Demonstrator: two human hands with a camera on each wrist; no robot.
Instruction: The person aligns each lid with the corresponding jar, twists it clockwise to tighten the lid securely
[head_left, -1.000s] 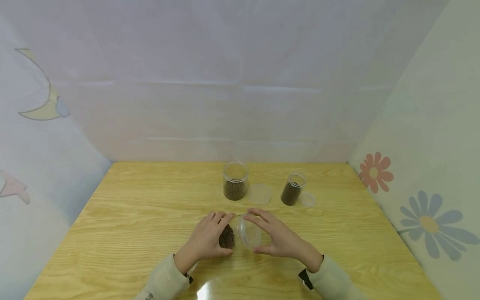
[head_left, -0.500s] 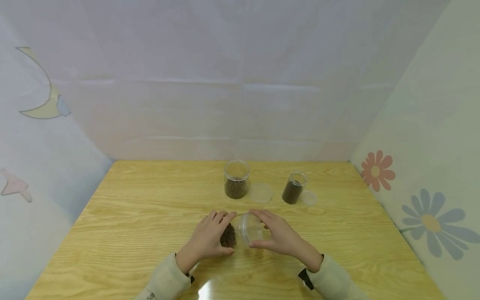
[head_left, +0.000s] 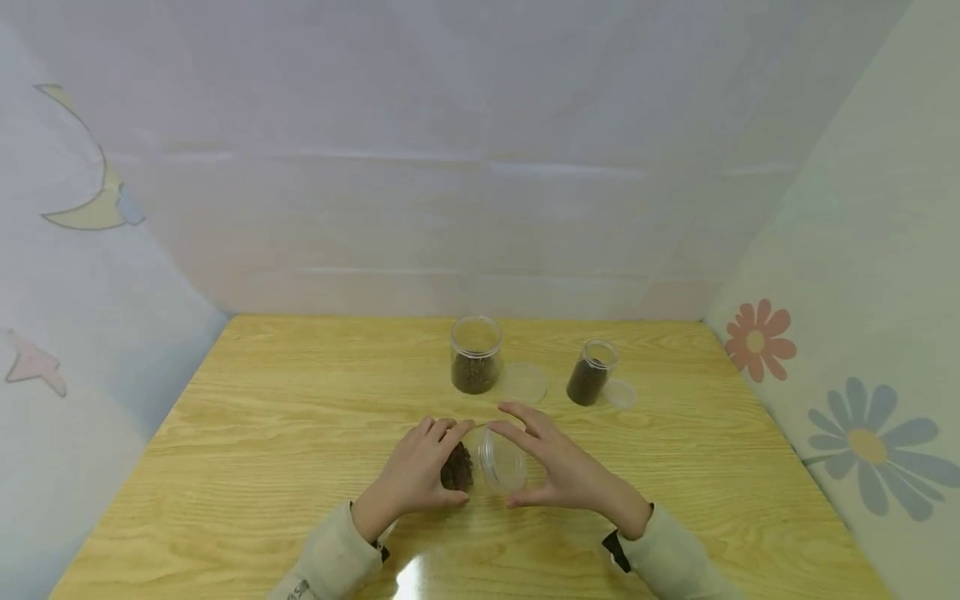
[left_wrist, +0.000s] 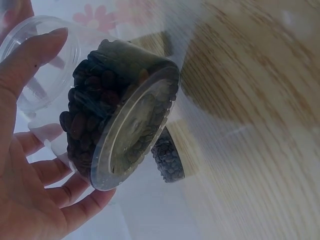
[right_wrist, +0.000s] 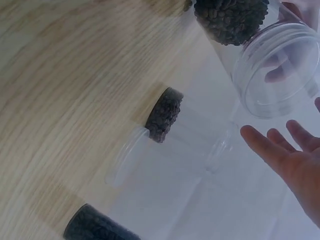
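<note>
A clear plastic jar (left_wrist: 132,60), partly filled with dark beans (left_wrist: 87,115), leans with its mouth end toward my right hand. My left hand (head_left: 411,468) grips it, thumb on one side and fingers curled round the other. At the mouth end is a clear ridged lid (right_wrist: 277,65). My right hand (head_left: 561,467) stays around that lid in the head view, thumb and fingers spread. From the right wrist view, its fingertips (right_wrist: 250,134) look apart from the lid. Much of the jar's body is hidden behind my left hand in the head view.
Farther back stands a wide clear jar (head_left: 476,367) with dark contents, a flat clear lid (head_left: 526,382) beside it. To its right are a narrower jar (head_left: 588,382) of dark contents and a small lid (head_left: 620,393). A wall sheet borders the wooden table (head_left: 300,375).
Half a second ago my right fingers closed in on the lid; now they are spread wider, as they were one second ago. My left hand keeps its hold on the jar.
</note>
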